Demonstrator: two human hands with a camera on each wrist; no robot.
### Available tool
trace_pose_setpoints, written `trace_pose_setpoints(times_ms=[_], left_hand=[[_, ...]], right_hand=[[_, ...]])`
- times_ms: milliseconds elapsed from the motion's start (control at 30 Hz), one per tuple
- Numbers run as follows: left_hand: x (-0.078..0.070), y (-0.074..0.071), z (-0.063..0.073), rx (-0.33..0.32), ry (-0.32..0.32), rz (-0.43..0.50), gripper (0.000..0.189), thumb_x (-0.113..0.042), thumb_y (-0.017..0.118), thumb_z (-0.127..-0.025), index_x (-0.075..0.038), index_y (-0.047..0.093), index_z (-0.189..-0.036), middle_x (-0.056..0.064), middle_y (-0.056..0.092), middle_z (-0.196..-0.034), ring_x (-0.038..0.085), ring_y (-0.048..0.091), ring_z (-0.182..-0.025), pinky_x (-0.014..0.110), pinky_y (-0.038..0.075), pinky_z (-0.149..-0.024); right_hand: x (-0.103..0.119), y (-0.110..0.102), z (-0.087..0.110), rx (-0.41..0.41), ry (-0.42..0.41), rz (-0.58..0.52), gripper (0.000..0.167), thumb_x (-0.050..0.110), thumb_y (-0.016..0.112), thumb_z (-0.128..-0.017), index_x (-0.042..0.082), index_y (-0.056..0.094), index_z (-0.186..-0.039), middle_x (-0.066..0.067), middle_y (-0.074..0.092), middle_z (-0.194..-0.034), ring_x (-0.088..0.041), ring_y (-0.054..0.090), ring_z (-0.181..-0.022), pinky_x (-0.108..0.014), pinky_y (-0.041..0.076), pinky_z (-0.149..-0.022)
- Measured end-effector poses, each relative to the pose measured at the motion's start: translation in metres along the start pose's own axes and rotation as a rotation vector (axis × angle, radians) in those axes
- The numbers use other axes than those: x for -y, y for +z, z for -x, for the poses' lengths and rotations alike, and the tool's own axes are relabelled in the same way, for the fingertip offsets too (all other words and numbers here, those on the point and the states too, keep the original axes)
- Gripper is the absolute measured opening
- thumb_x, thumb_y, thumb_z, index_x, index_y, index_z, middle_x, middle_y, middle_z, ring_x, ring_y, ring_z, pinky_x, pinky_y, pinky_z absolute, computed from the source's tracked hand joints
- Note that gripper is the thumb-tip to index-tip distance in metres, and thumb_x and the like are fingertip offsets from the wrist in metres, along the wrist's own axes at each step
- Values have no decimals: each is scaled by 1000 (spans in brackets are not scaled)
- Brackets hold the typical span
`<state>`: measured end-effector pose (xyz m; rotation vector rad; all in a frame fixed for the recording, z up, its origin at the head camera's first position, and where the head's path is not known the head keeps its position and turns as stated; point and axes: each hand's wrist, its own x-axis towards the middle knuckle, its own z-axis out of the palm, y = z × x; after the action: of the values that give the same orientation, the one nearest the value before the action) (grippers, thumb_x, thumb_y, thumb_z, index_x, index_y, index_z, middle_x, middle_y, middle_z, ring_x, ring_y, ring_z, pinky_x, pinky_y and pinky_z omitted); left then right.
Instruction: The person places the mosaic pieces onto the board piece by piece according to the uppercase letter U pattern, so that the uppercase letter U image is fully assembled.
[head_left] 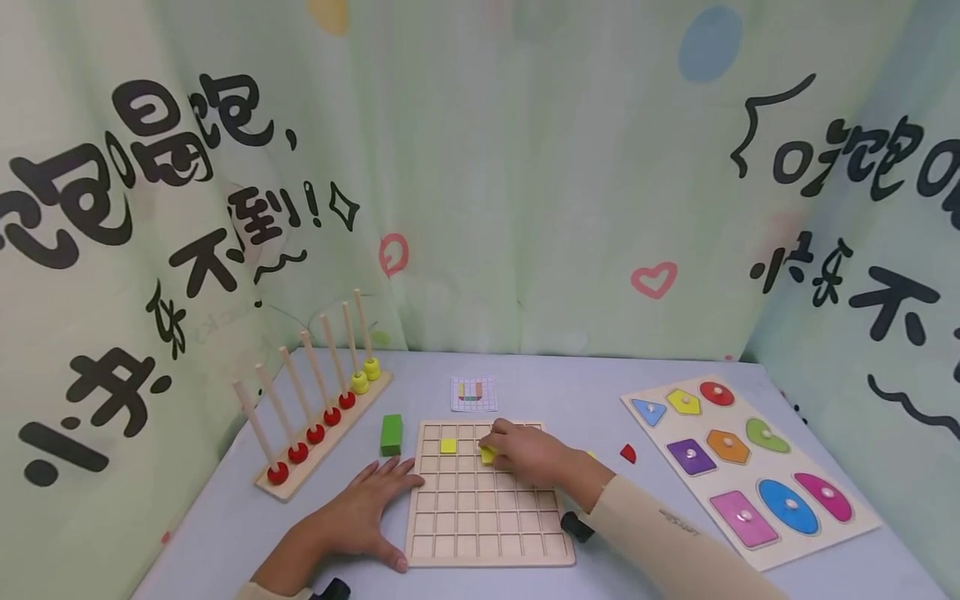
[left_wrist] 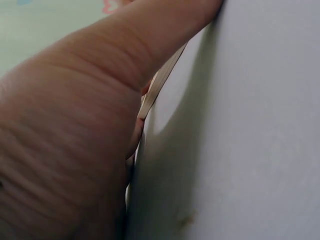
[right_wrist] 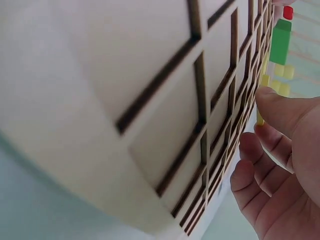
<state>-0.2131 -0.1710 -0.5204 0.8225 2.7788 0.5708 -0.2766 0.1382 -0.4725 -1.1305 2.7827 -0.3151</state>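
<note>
Wooden grid board lies flat on the pale table, the landmark for all below. Left hand at its left edge: fingers straight and spread, holding nothing, thumb by the near left corner, index fingertip at the side. Right hand over its far half: thumb and index finger nearly closed, pinching a yellow tile; other fingers loosely bent. Cannot tell whether that tile touches the board. Second yellow tile sits in a cell toward the board's far left corner.

Around the board: green block just left of the far left corner; bead rack farther left, red and yellow beads on pegs; patterned card just beyond the far edge; red piece to the right; shape puzzle farther right.
</note>
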Motion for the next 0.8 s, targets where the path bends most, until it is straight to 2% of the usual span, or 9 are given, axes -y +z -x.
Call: trace_pose_setpoints(times_ms=[333, 567, 800], left_hand=[[0, -1, 1, -17, 22, -7, 115, -87, 68, -49, -26, 45, -144, 4, 27, -158, 31, 17, -146, 56, 11, -114], [-1, -2, 1, -10, 17, -1, 113, -86, 68, -50, -27, 45, -144, 4, 26, -159, 32, 17, -146, 56, 11, -114], [-2, -2, 2, -9, 7, 8, 112, -85, 69, -50, -27, 47, -143, 4, 28, -158, 32, 18, -145, 58, 12, -113]], right_hand=[[13, 1, -10, 25, -34, 0, 35, 23, 62, -97, 16, 61, -131, 9, 52, -109, -5, 52, -89, -22, 49, -82], [20, 2, -14, 6, -72, 28, 33, 21, 63, -97, 15, 62, -129, 6, 53, -109, -6, 54, -90, -23, 49, -82], [27, 5, -21, 23, -53, 38, 34, 22, 64, -96, 17, 62, -129, 7, 53, -108, -5, 53, -85, -22, 49, -80]])
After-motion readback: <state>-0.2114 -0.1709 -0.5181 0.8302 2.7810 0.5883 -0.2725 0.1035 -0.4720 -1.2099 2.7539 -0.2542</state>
